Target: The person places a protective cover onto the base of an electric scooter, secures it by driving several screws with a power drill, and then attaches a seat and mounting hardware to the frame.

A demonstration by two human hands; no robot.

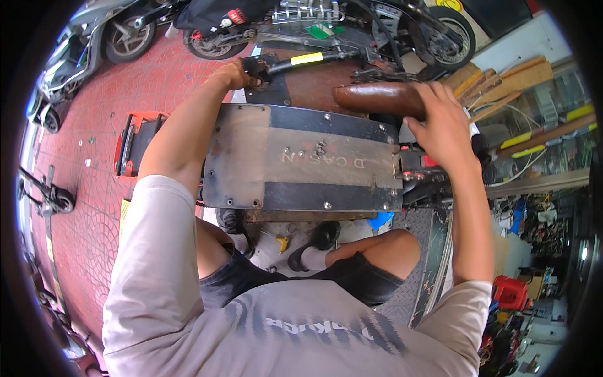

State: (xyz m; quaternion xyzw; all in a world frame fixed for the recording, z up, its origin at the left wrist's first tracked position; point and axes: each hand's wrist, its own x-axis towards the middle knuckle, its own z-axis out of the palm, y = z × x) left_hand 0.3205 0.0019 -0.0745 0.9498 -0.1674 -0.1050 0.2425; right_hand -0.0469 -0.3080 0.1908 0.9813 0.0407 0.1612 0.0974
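An electric scooter lies on its side in front of me, its flat grey and black underside panel (301,160) facing up. My left hand (235,72) is closed around the black handlebar grip (257,66) at the far end. My right hand (440,122) rests over the brown, dusty rear fender (370,98) near the scooter's right end, fingers curled on it. My knees and dark shoes show below the panel.
A red jack or stand (135,141) sits on the red paved floor at the left. Motorbikes (125,31) are parked at the far side. Wooden planks (502,81) and cluttered shelves are at the right. A small scooter (53,198) lies at the far left.
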